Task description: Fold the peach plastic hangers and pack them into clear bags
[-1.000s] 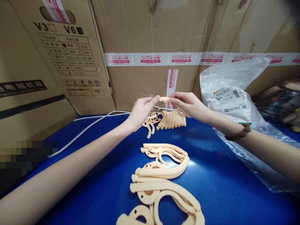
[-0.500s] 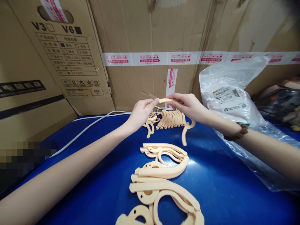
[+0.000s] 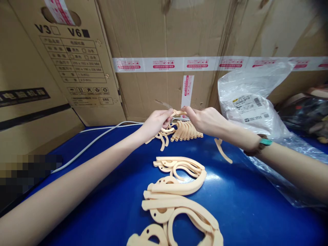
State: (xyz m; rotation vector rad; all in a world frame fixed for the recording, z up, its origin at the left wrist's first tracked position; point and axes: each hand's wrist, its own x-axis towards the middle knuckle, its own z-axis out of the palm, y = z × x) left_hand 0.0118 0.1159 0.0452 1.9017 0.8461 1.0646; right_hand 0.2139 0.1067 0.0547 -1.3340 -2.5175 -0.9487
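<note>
My left hand (image 3: 158,122) is closed in a pinch on one end of a small beige plastic hanger piece (image 3: 180,112). At the piece's other end my right hand (image 3: 206,120) grips with thumb and fingers. A slim curved beige arm (image 3: 224,152) shows below my right wrist; its upper end is hidden, so I cannot tell whether that hand holds it. Under the hands, a row of curved beige pieces (image 3: 186,130) lies side by side. Loose hook-like parts (image 3: 162,139) lie left of the row, partly covered by my left hand.
Folded beige plastic hangers (image 3: 184,188) lie on the blue table (image 3: 246,212) nearer me. A clear plastic bag (image 3: 246,102) with a label stands at right. Cardboard boxes (image 3: 159,34) wall off the back and left. A white cable (image 3: 97,133) runs along the left.
My right hand has turned over, its back now towards me. The slim curved arm below it has swung to the right. The piece between the hands has tilted and dropped slightly.
</note>
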